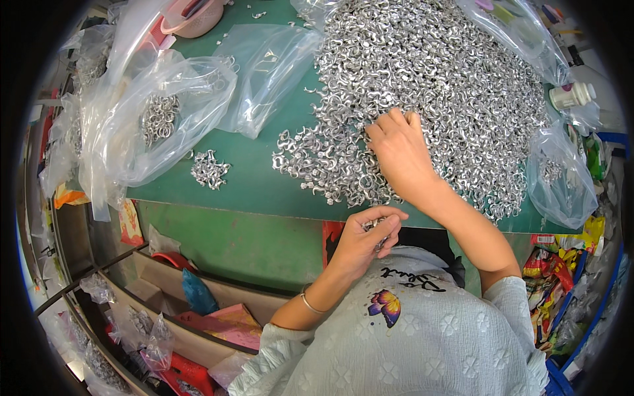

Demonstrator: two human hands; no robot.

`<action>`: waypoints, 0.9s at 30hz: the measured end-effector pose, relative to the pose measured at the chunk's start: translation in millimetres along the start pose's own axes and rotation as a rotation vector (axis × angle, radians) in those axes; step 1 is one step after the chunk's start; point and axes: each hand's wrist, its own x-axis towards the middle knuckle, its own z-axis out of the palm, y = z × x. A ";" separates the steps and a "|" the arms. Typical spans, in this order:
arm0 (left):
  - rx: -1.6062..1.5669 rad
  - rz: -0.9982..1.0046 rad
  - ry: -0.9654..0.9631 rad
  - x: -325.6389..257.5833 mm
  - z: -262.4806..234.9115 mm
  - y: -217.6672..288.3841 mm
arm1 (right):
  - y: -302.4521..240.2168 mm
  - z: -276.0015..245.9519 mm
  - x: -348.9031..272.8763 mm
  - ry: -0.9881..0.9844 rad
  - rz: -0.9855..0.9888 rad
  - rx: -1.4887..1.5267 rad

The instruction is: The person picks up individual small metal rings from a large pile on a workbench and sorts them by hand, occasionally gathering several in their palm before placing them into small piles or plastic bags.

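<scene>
A large pile of small silvery curved metal pieces (429, 59) spreads over the green tabletop (257, 178). My right hand (401, 150) reaches into the near left part of this pile, its fingers bent and pressed down among the pieces. What lies between those fingertips is hidden. Just off the table's near edge, my left hand (370, 239) is curled, palm up, around several of the metal pieces, which glint between thumb and fingers. A small separate heap of the pieces (210, 169) lies on the table to the left.
Clear plastic bags (188, 86) lie at the left, one with metal rings (160, 120) inside. A pink basket (193, 18) stands at the far left. On the right are a white bottle (572, 96) and another clear bag (560, 178). Below the table is an open drawer (148, 274).
</scene>
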 end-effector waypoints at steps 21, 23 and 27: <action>-0.001 0.012 0.005 -2.4 -3.8 -0.9 | 18.1 -16.9 -4.8 -0.005 0.159 0.477; -0.007 0.006 0.005 -2.4 -3.0 -1.1 | 18.6 -14.9 -3.4 0.056 0.107 0.473; 0.010 0.010 0.004 -1.2 -1.3 -0.8 | 2.5 -5.8 1.8 0.117 0.047 0.385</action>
